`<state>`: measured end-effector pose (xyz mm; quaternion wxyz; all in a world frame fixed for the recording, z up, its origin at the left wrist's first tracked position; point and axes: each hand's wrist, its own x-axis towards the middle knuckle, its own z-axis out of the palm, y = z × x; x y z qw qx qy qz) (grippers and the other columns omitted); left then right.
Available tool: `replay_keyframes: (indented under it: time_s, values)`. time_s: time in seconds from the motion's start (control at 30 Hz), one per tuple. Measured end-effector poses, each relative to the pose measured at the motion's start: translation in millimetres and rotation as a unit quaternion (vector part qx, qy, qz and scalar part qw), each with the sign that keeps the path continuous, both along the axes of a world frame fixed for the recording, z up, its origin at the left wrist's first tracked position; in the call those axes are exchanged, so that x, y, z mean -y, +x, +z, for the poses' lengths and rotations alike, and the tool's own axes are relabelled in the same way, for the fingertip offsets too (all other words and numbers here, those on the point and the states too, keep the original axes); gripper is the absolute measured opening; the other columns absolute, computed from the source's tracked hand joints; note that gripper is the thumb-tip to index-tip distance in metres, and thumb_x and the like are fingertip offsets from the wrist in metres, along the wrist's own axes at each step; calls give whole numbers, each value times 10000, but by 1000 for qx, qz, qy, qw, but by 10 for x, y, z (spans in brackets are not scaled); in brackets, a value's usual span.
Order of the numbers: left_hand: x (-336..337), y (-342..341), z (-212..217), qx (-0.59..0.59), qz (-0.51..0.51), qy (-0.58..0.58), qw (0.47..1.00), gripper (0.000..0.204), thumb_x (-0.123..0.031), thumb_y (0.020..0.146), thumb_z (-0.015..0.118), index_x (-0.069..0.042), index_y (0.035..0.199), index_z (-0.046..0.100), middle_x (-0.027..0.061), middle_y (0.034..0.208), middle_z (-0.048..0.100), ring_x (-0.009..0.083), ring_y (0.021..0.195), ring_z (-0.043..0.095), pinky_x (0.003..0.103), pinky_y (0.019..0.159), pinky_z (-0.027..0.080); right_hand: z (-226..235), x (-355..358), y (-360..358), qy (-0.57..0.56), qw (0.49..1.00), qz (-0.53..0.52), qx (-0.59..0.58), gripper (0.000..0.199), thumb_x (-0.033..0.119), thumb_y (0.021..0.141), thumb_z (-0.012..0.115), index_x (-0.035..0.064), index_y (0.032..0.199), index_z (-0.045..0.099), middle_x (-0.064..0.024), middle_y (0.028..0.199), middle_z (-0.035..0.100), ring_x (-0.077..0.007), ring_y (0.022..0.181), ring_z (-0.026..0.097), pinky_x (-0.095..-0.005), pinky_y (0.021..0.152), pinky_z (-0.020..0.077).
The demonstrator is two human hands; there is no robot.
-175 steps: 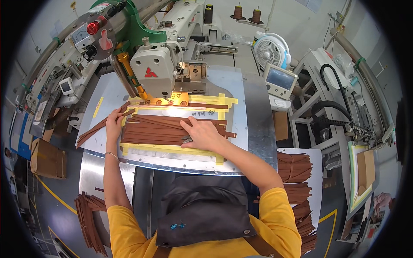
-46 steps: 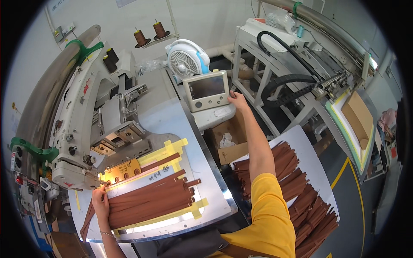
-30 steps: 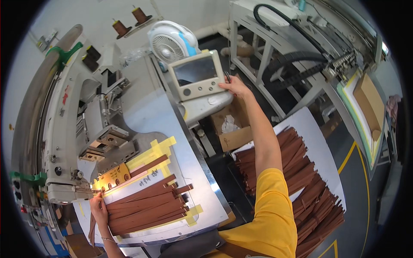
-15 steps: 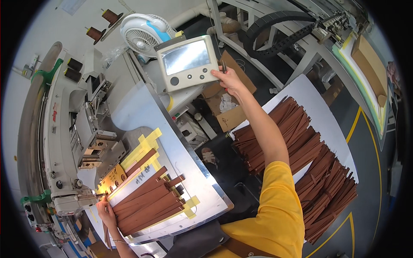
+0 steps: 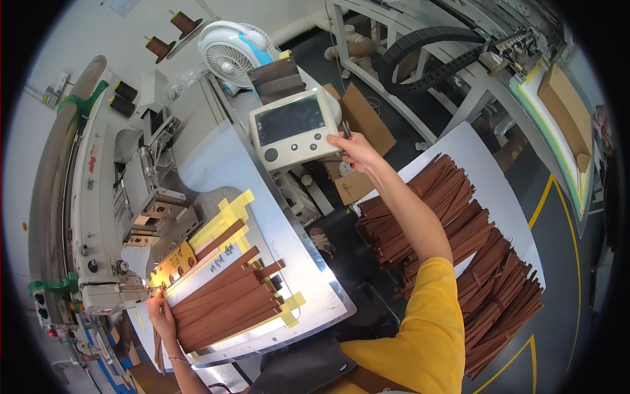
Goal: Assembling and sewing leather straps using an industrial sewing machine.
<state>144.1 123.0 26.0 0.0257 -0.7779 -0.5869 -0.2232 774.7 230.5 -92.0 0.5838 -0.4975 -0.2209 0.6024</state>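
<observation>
My right hand (image 5: 357, 151) is at the lower right corner of a cream control panel (image 5: 270, 150) with a dark screen, its thumb resting on the panel's face. Its fingers are closed round a small dark tool (image 5: 346, 129) with slim prongs and a bit of red below; its exact kind is unclear. At lower left, my left hand (image 5: 161, 316) is pinched beside the lit needle area of a sewing machine (image 5: 108, 299); what its fingertips grip is hidden. Several brown strips (image 5: 223, 303) lie side by side on the white work plate (image 5: 315, 303), right beside that hand.
A yellow metal guide (image 5: 174, 266) and yellow tape (image 5: 230, 213) sit along the plate. Bundled brown strips (image 5: 495, 289) cover a white board at right. Behind the panel stand a white fan (image 5: 226, 56) and an opened cardboard box (image 5: 367, 121).
The control panel has swung toward me with my right hand on it, exposing a dark plate behind. Its screen, bright with glare before, is dark now. My left hand stays by the needle.
</observation>
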Motion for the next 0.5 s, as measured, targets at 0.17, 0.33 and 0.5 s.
replay_keyframes:
  time_s: [0.17,0.33,0.5]
  values:
    - [-44,30,66,-21,-44,24,999,102,89,793,578,6,802,519,172,921,629,335,841,553,412,795,457,35,-376,-278,4,999,35,23,276,295,796,768,88,801,585,41,674,487,-37,470,327,-224,392,184]
    - [91,41,41,-45,-28,22,998,114,95,783,570,1,821,520,166,919,625,335,848,541,412,788,452,21,-765,-501,-20,994,85,70,359,364,755,781,76,786,570,46,600,409,-62,438,308,-254,379,165]
    - [135,75,17,-36,-25,16,999,123,100,773,569,-1,819,516,166,914,621,333,847,534,413,787,447,66,-1106,-795,-42,989,94,109,367,361,748,794,39,819,634,27,614,452,-64,457,300,-242,393,191]
